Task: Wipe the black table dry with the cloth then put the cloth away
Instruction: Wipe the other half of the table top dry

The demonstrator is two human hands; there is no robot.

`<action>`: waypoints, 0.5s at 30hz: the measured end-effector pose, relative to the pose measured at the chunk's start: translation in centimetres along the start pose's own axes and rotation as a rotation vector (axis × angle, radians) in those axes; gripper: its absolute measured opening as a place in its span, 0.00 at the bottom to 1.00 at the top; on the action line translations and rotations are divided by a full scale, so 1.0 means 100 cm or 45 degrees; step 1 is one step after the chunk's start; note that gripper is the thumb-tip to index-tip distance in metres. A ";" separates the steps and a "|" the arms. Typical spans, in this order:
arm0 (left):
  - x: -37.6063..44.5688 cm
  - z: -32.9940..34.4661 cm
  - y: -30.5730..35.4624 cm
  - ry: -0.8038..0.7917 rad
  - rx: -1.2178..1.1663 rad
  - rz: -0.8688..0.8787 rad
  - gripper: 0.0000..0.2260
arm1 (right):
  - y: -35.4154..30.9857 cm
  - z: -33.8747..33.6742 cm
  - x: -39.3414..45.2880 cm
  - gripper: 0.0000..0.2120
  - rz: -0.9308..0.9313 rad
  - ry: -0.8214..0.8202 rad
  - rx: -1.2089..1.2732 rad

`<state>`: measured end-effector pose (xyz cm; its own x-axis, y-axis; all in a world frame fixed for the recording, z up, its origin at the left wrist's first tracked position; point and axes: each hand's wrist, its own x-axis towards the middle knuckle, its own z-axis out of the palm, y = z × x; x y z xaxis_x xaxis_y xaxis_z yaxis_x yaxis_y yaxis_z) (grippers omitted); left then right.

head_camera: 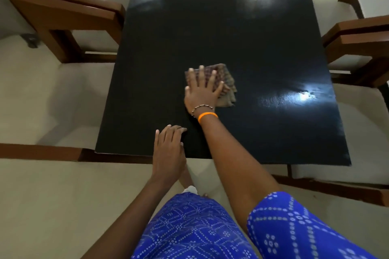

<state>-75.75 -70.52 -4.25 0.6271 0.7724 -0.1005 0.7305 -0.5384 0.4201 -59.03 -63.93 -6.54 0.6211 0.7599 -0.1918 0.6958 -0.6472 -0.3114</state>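
A glossy black tabletop point(210, 33) fills the middle of the view, with bright lamp reflections showing near its far end and close to its right edge, and a pale floor around it.

The cloth point(225, 86), a folded checked piece in dull brown and purple tones, lies flat on the tabletop a little nearer than its centre. The right hand point(203, 88) presses down on it with the palm, its fingers point(201, 73) straight and spread over the fabric rather than curled round it; the cloth's right and near edges stick out past the hand. On that wrist sit a beaded bracelet point(202, 108) and, just behind it, an orange band point(207, 116).

The left hand point(168, 153) rests at the near edge of the tabletop, to the left of the right forearm, its fingers held together and laid nearly straight on the black surface, holding nothing.

Both arms come up from the bottom of the view, where blue patterned clothing point(189, 231) shows. Wooden chairs with pale cushions stand on both sides: one at the left point(67, 14) and one at the right point(357, 35), each close to the tabletop's long edges.
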 end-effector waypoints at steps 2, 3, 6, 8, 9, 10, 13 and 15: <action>0.003 -0.003 -0.007 0.032 -0.041 -0.008 0.19 | -0.032 0.009 0.000 0.28 -0.203 -0.092 -0.044; 0.005 -0.005 -0.010 0.040 -0.063 -0.006 0.18 | -0.041 0.013 -0.001 0.28 -0.289 -0.128 -0.072; 0.014 -0.006 -0.009 -0.003 -0.048 0.057 0.17 | -0.035 0.013 -0.001 0.27 -0.441 -0.114 -0.105; 0.022 -0.008 -0.005 -0.017 -0.033 0.099 0.18 | -0.016 0.009 0.000 0.27 -0.472 -0.058 -0.106; 0.027 -0.007 -0.002 -0.024 -0.045 0.126 0.18 | -0.003 0.005 0.002 0.27 -0.442 -0.032 -0.110; 0.034 -0.006 0.003 -0.038 -0.058 0.160 0.18 | 0.010 0.000 0.006 0.27 -0.384 -0.006 -0.112; 0.051 -0.002 0.020 -0.103 -0.062 0.239 0.18 | 0.064 -0.021 0.017 0.27 -0.144 0.068 -0.116; 0.058 0.002 0.030 -0.125 -0.051 0.238 0.19 | 0.110 -0.039 0.021 0.28 0.035 0.109 -0.113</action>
<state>-69.88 -67.72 -3.76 0.7757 0.6224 -0.1042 0.5886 -0.6540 0.4752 -48.67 -69.65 -6.78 0.6661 0.7365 -0.1180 0.7050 -0.6733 -0.2228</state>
